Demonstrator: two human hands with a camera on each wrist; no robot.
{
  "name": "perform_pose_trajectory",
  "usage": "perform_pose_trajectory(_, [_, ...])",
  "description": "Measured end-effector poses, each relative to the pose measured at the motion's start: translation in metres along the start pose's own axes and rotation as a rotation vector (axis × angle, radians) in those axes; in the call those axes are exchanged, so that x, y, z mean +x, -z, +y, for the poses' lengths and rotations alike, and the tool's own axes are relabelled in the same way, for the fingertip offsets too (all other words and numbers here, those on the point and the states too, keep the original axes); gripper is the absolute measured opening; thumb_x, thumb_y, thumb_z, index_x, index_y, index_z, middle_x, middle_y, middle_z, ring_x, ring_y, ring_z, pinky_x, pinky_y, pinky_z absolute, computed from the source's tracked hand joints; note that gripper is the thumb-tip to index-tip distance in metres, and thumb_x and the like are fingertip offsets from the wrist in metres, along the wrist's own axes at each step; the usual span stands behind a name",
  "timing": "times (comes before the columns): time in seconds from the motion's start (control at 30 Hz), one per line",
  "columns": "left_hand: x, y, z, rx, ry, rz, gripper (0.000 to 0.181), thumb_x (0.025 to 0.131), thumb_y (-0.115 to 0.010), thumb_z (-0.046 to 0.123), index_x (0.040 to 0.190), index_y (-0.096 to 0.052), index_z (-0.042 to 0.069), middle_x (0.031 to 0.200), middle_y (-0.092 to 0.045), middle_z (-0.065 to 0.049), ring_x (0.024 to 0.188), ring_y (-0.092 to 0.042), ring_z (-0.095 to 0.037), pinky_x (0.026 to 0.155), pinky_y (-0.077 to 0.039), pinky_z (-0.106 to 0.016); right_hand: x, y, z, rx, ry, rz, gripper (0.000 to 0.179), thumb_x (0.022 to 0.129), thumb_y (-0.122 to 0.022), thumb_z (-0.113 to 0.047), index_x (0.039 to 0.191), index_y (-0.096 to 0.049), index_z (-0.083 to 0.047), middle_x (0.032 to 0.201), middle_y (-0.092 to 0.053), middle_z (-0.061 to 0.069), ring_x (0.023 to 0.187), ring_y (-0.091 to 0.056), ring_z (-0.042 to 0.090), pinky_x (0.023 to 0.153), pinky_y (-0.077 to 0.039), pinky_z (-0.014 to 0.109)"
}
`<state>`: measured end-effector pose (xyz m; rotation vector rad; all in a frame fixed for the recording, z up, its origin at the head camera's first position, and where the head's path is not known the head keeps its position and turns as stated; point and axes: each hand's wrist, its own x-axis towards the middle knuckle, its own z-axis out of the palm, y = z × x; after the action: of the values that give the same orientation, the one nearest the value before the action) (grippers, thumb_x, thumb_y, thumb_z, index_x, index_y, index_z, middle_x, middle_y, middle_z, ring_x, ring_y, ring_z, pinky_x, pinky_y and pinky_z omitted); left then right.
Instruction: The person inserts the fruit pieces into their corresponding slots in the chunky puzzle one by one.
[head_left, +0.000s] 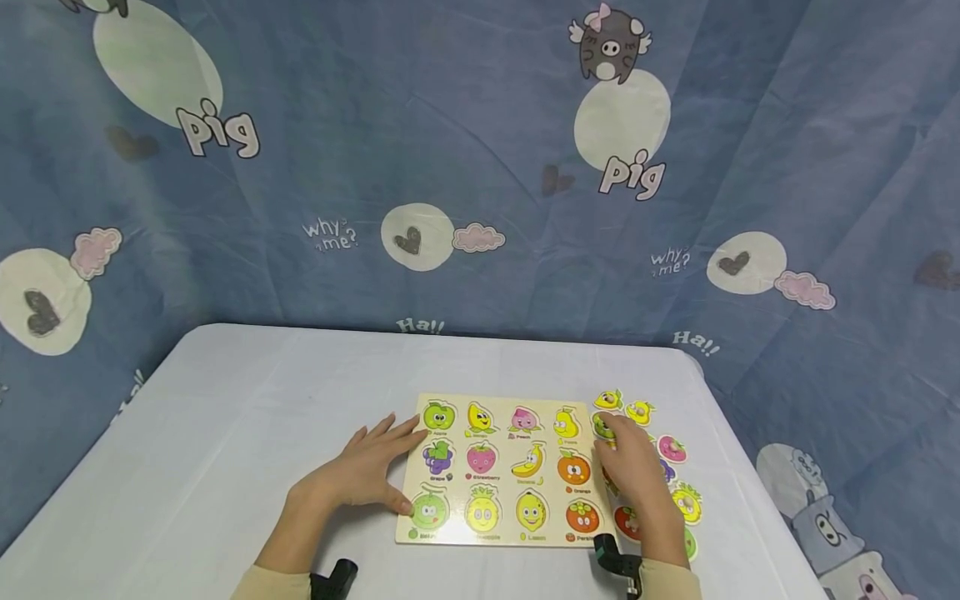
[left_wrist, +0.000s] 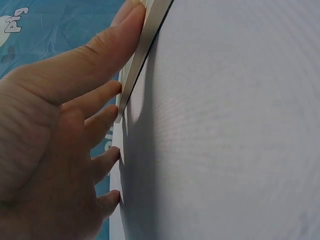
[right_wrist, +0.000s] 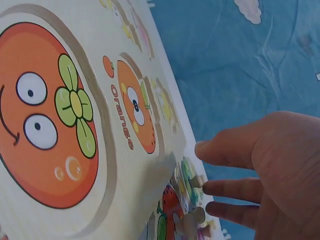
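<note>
Pale wood, by its look, forms the flat board (head_left: 506, 504) lying on white cloth (head_left: 225, 433) between the two hands, recessed fruit pictures facing up. Left hand (head_left: 360, 467) is spread wide against the board's edge on its side, thumb at the melon picture (head_left: 429, 509), forefinger beside the apple picture (head_left: 438, 416); it grips nothing. Right hand (head_left: 637, 471) reaches over loose fruit pieces just past the opposite edge, thumb and fingers apart. Its fingertips are at a green piece (head_left: 600, 428); contact cannot be confirmed, since the hand hides much of it. Two yellow pieces (head_left: 640, 412) lie beyond those fingertips, a pink piece (head_left: 672, 449) and a pineapple piece (head_left: 687, 503) to the hand's outer side, a red piece (head_left: 627, 522) beside its wrist. Risks, in judgement: pieces sit close together with pegs (right_wrist: 199, 215) raised, so a careless finger could drag a neighbour; the black wrist mount (head_left: 618, 562) could knock the board's corner; a slack left hand could let the board slide.
</note>
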<state>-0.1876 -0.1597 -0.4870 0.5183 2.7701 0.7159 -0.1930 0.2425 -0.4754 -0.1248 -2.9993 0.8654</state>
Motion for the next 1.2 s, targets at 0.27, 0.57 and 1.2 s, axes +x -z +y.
perform_pose_trajectory(0.27, [0.001, 0.001, 0.000, -0.025, 0.005, -0.003, 0.118, 0.048, -0.090, 0.058, 0.151, -0.044, 0.024, 0.165, -0.027, 0.000, 0.155, -0.012, -0.038, 0.121, -0.007, -0.068, 0.002, 0.003, 0.001, 0.018, -0.035, -0.022, 0.049, 0.095, -0.056, -0.019, 0.143, -0.053, -0.008, 0.147, -0.051, 0.018, 0.135, -0.046, 0.037, 0.111, -0.040, 0.060])
perform_pose_trajectory(0.57, [0.000, 0.001, 0.000, -0.024, 0.004, 0.003, 0.119, 0.047, -0.090, 0.058, 0.151, -0.044, 0.023, 0.165, -0.027, -0.001, 0.154, -0.013, -0.040, 0.120, -0.007, -0.069, 0.006, 0.003, 0.006, 0.004, -0.044, -0.006, 0.041, 0.094, -0.056, -0.011, 0.135, -0.060, -0.007, 0.140, -0.056, 0.018, 0.131, -0.049, 0.038, 0.110, -0.040, 0.061])
perform_pose_trajectory(1.2, [-0.002, 0.002, 0.003, -0.018, -0.006, -0.001, 0.116, 0.050, -0.090, 0.057, 0.151, -0.044, 0.022, 0.165, -0.027, -0.002, 0.154, -0.013, -0.040, 0.120, -0.008, -0.069, 0.005, 0.001, 0.011, -0.036, -0.058, 0.075, 0.023, 0.086, -0.056, 0.005, 0.102, -0.071, -0.001, 0.102, -0.064, 0.016, 0.094, -0.054, 0.029, 0.081, -0.051, 0.045])
